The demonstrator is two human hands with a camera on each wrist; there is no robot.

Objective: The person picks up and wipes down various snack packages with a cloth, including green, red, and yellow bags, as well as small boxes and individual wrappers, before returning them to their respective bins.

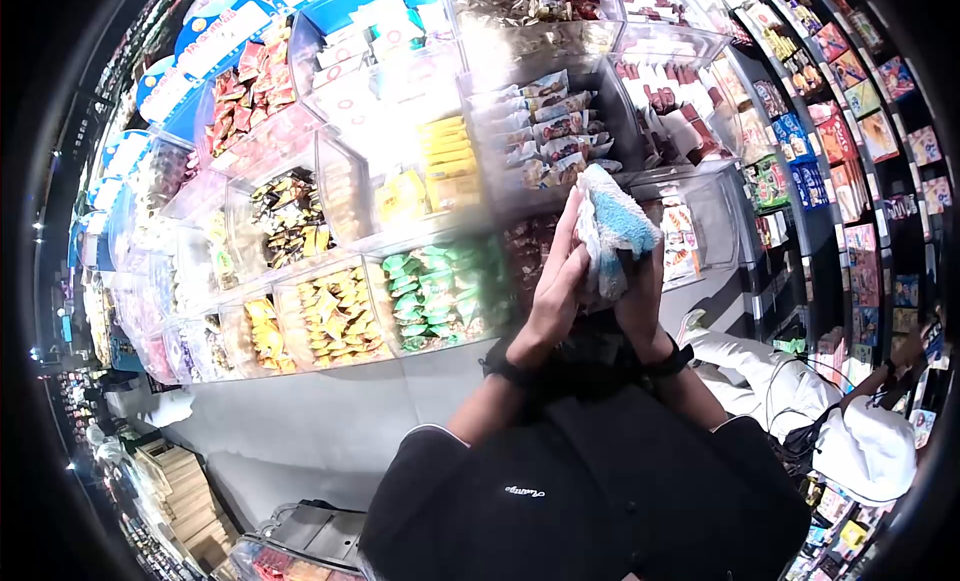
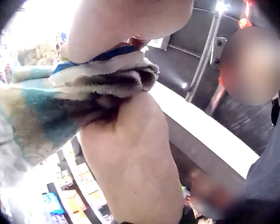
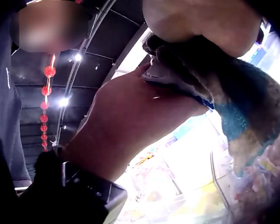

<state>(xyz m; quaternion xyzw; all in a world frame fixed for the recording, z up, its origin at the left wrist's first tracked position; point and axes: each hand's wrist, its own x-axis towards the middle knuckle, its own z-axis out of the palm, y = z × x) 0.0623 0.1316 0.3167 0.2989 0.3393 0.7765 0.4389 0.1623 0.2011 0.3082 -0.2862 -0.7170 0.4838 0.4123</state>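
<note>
A folded fluffy cloth (image 1: pixel 620 226), white and light blue, is held up between both hands over the front of the candy bins. My left hand (image 1: pixel 560 293) grips its left side, fingers along the edge. From the right, my right hand (image 1: pixel 641 299) holds the lower part; its fingers are mostly hidden behind the cloth in the head view. In the left wrist view the layered folds of the cloth (image 2: pixel 102 81) sit between the two hands, with a dark blue edge showing. The right wrist view shows the cloth (image 3: pixel 252 102) hanging out past the fingers.
Clear bins hold wrapped sweets: green packets (image 1: pixel 435 286), yellow packets (image 1: pixel 340 311) and white bagged snacks (image 1: pixel 550 126). Packed shelves (image 1: pixel 850 131) run down the right. A person in white clothes (image 1: pixel 790 381) is low at the right. A wooden crate (image 1: pixel 185 491) stands at lower left.
</note>
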